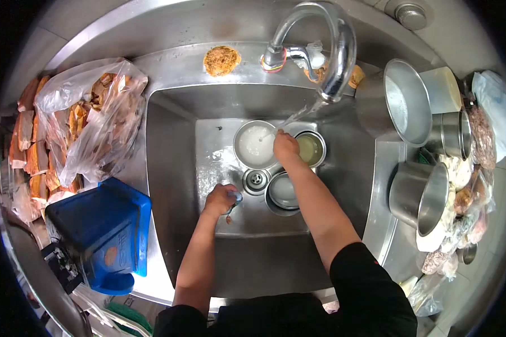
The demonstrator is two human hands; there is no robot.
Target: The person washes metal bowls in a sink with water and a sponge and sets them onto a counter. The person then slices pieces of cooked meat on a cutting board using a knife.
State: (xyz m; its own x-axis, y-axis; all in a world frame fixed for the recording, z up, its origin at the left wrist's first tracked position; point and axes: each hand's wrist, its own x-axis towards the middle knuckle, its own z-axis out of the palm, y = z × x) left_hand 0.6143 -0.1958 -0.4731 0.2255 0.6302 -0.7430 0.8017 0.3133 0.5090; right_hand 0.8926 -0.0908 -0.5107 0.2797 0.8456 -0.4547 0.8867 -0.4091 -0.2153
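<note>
Water runs from the curved faucet (338,62) into a round metal bowl (257,145) on the floor of the steel sink (343,168). My right hand (285,145) is closed at that bowl's right rim, its fingertips partly hidden. Beside it stands a pot with yellowish liquid (310,149), and below them another round pot (284,192) holds cloudy water. My left hand (221,200) is wrapped round a small bluish-grey item, too small to name, left of the drain (256,180).
Wood pieces (25,129) and a plastic bag (104,106) lie at left, above a blue bin (104,233). Metal pots (407,104) (419,196), a pale container (441,90) and bagged food (480,132) crowd the right side. A brown round pad (221,60) sits on the back ledge.
</note>
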